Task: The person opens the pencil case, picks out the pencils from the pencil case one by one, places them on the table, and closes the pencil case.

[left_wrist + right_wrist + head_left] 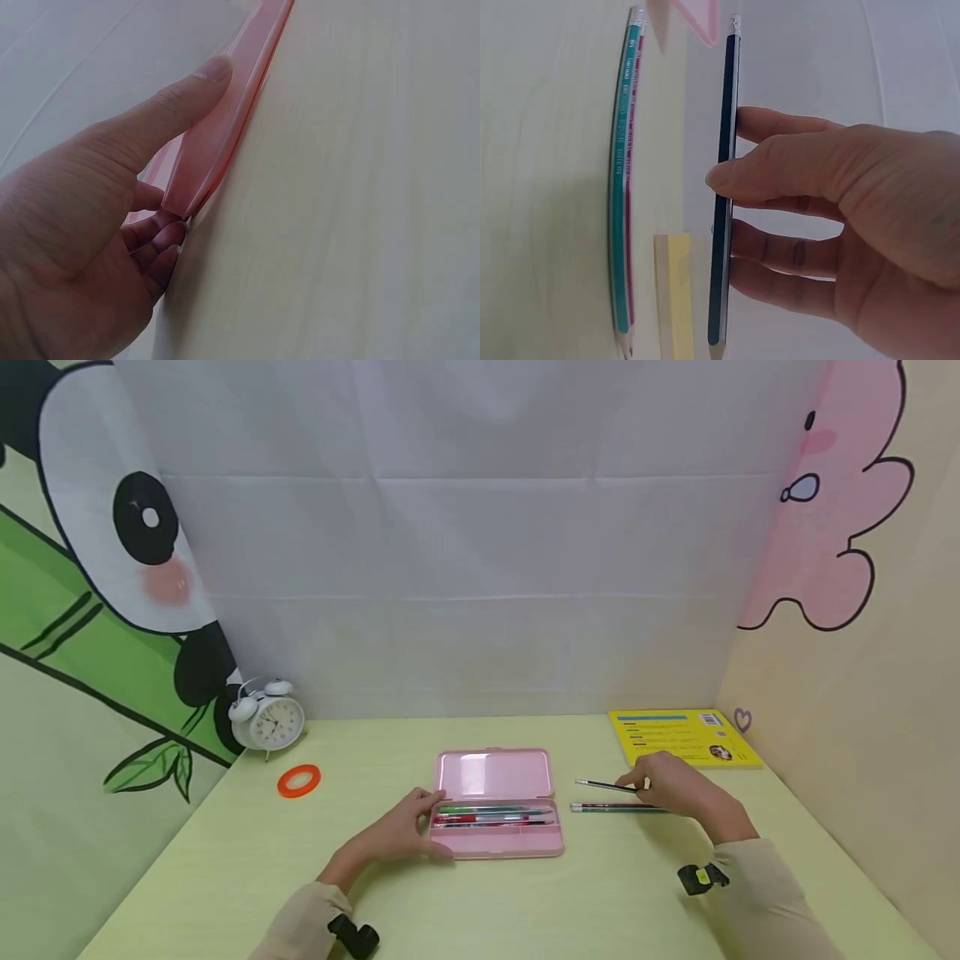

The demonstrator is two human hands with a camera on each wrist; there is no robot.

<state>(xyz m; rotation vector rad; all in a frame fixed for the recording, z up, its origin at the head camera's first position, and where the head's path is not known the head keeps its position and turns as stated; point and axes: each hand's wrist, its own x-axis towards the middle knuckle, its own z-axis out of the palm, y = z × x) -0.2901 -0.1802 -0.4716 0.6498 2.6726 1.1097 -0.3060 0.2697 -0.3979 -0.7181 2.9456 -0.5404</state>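
Steadying the pink pencil case (495,843), a dark pencil (727,112) in your pinch

Your left hand (401,828) grips the case's left end, thumb along the near wall and fingers round the far side, probably to stop it sliding on the desk (480,910). The case sits in front of you, its lid (493,774) laid back, so the slim pens and pencils (491,818) in the rear compartment lie exposed.

Your right hand (671,783) pinches the dark pencil near mid-barrel, between thumb and fingers; that hold seems chosen to leave the eraser end free, pointing toward the case. A green pencil (619,225) and a red pencil (630,247) lie side by side just nearer you, neatly parallel, likely for easy picking.

From the head view, your right hand hides the dark pencil's far end, and the right wrist view cuts off its tip. You can't reliably count the case's contents: they overlap, and the left wrist view shows mostly outer wall. The lettering on the green and red barrels is too small to read.
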